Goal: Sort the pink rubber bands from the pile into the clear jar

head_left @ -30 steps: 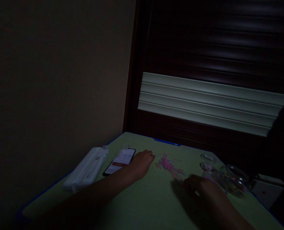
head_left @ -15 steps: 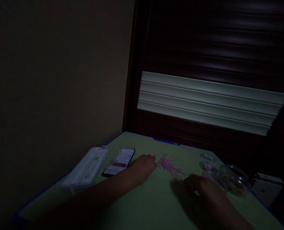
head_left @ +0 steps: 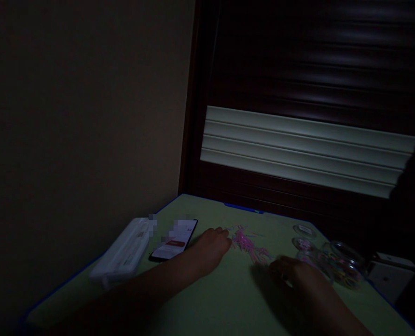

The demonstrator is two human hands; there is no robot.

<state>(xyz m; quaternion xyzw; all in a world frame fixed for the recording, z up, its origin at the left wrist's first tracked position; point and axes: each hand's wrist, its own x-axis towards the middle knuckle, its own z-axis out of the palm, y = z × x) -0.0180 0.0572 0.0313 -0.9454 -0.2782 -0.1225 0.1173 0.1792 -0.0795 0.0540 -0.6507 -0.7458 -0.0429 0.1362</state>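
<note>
A loose pile of small pink bands (head_left: pixel 245 243), seemingly elastic ties, lies on the pale green tabletop (head_left: pixel 224 298). At the pile's left edge is my left hand (head_left: pixel 213 246), back upward, its fingers curled down together; the fingertips are mostly hidden. My right hand (head_left: pixel 298 276) hovers at the pile's near right end, fingers bent inward and closed toward the thumb. A small pale patch shows beneath those fingers, too dark to make out. Beyond this hand stand a clear jar (head_left: pixel 347 268) of coloured bands and a small clear tub (head_left: pixel 302 243) with pinkish contents.
A phone with a lit screen (head_left: pixel 174 240) lies left of my left forearm. Farther left is a long white case (head_left: pixel 123 252). A clear round lid (head_left: pixel 304 230) lies at the back right. A white box (head_left: pixel 391 275) stands past the table's right edge, and a wall (head_left: pixel 88 116) rises on the left.
My left hand has shifted slightly right, toward the pink pile. My right hand stays nearly in place. The whole view has tilted up very slightly.
</note>
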